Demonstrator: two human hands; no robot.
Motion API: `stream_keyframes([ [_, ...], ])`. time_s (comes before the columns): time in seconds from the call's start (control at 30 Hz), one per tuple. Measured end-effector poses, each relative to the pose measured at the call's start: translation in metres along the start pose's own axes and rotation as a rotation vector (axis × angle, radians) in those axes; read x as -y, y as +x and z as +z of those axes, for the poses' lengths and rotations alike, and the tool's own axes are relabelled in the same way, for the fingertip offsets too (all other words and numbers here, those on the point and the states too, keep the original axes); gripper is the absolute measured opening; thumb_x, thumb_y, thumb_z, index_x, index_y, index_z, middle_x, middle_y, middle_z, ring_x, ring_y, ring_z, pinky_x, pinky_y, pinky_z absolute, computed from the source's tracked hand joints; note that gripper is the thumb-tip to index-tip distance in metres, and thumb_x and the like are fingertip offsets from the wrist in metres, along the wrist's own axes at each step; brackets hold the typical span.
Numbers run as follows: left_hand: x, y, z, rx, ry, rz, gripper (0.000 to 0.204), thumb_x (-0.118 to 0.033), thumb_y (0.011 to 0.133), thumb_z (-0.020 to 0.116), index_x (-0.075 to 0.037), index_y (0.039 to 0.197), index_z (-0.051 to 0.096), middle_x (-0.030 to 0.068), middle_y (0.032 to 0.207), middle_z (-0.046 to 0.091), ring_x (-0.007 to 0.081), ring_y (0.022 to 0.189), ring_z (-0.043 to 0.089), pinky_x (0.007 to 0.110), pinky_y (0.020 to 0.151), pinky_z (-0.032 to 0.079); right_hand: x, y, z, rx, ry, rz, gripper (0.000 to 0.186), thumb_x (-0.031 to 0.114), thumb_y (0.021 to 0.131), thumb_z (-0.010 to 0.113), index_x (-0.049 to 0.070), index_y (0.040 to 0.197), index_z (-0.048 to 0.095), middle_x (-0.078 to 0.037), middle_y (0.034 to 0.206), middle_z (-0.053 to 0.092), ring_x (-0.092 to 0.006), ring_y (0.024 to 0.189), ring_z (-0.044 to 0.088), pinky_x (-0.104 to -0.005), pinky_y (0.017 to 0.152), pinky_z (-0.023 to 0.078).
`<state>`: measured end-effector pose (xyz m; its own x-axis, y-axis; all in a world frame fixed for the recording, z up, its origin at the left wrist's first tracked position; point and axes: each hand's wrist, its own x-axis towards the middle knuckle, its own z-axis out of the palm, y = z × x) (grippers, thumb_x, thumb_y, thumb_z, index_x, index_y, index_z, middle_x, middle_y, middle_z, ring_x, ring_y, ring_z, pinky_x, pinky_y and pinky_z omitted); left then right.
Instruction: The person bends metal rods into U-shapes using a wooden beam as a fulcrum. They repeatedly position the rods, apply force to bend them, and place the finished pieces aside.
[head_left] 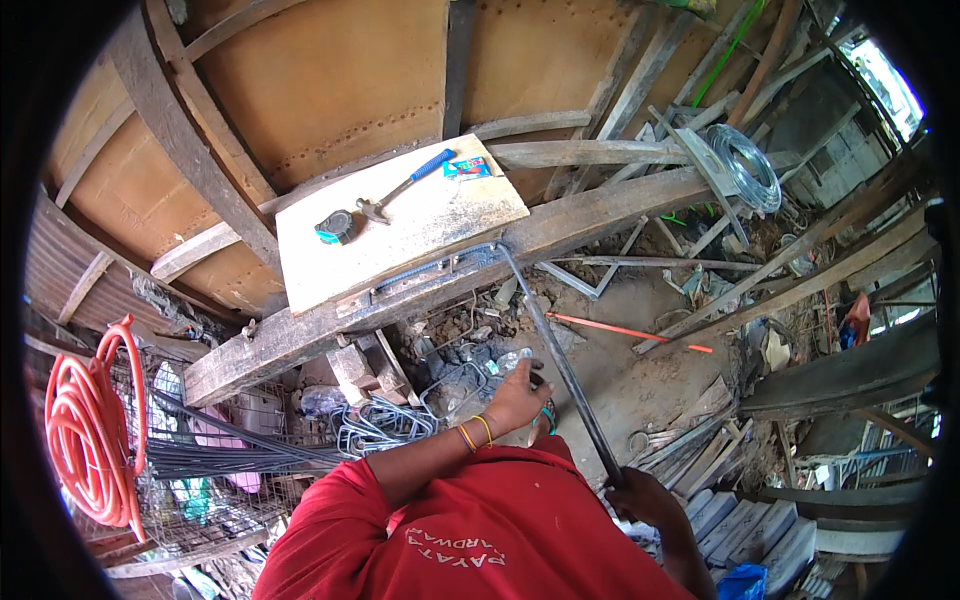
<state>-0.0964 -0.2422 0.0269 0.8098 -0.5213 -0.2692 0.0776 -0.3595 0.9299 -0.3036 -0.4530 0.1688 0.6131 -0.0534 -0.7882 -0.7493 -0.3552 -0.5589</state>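
Observation:
My right hand (645, 497) is wrapped round the lower end of a long dark metal pipe (572, 385). The pipe slants up and away to a thin rebar rod (448, 262), which lies along pegs on a thick wooden beam (590, 212). In front of my red shirt, my left hand (517, 397) hovers beside the pipe without touching it. Its fingers are curled, and a dark bit shows at them that I cannot make out. A board (320, 260) on the beam carries a blue-handled claw hammer (405, 187), a tape measure (335, 227) and a small blue-and-red packet (468, 168).
Bent metal stirrups (385, 425) lie in a heap below the beam, near wood blocks (355, 370). A coiled orange hose (90, 440) hangs at left by a wire cage (210, 490). Coiled wire (745, 165) hangs far right. An orange strip (630, 332) crosses the dirt floor.

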Motion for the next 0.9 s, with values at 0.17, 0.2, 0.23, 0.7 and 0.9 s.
stream_keyframes([
  [0.17,0.013,0.026,0.017,0.127,-0.481,-0.29,0.046,-0.042,0.103,0.057,0.001,0.118,0.058,0.0129,0.1,0.068,0.0204,0.077,0.065,0.038,0.073,0.054,0.014,0.078,0.006,-0.004,0.055,-0.065,0.029,0.026,0.091,0.073,0.003,0.099,0.058,-0.004,0.076,0.061,-0.0117,0.059,0.058,-0.0301,0.052,0.048],
  [0.2,0.012,0.033,0.02,0.143,-0.557,-0.302,0.044,-0.042,0.105,0.053,0.0,0.117,0.056,0.0113,0.099,0.067,0.0194,0.073,0.064,0.037,0.067,0.053,0.014,0.088,0.007,0.003,0.089,-0.09,0.029,0.026,0.09,0.074,0.003,0.099,0.058,-0.003,0.076,0.06,-0.0111,0.059,0.057,-0.0294,0.052,0.048],
  [0.23,0.011,0.039,0.022,0.143,-0.577,-0.309,0.043,-0.042,0.105,0.053,-0.001,0.117,0.055,0.0109,0.099,0.066,0.0192,0.072,0.065,0.037,0.067,0.052,0.012,0.097,0.006,0.005,0.118,-0.101,0.029,0.026,0.09,0.074,0.004,0.099,0.058,-0.002,0.075,0.06,-0.0105,0.059,0.056,-0.0287,0.052,0.048],
  [0.7,-0.015,0.099,0.056,-0.009,-0.642,-0.395,0.035,-0.036,0.104,0.058,-0.001,0.111,0.054,0.009,0.09,0.062,0.0197,0.064,0.067,0.035,0.055,0.053,-0.03,0.193,-0.082,-0.068,-0.441,-0.177,0.043,0.042,0.087,0.072,0.005,0.106,0.064,-0.019,0.093,0.07,-0.0332,0.089,0.069,-0.0415,0.08,0.052],
  [0.9,-0.007,0.084,0.045,-0.03,-0.532,-0.387,0.039,-0.04,0.103,0.058,-0.002,0.112,0.057,0.0078,0.091,0.065,0.0186,0.067,0.067,0.037,0.058,0.052,-0.018,0.177,-0.058,-0.042,-0.435,-0.257,0.036,0.034,0.089,0.072,0.004,0.108,0.065,-0.017,0.092,0.071,-0.0301,0.088,0.07,-0.0397,0.08,0.054],
])
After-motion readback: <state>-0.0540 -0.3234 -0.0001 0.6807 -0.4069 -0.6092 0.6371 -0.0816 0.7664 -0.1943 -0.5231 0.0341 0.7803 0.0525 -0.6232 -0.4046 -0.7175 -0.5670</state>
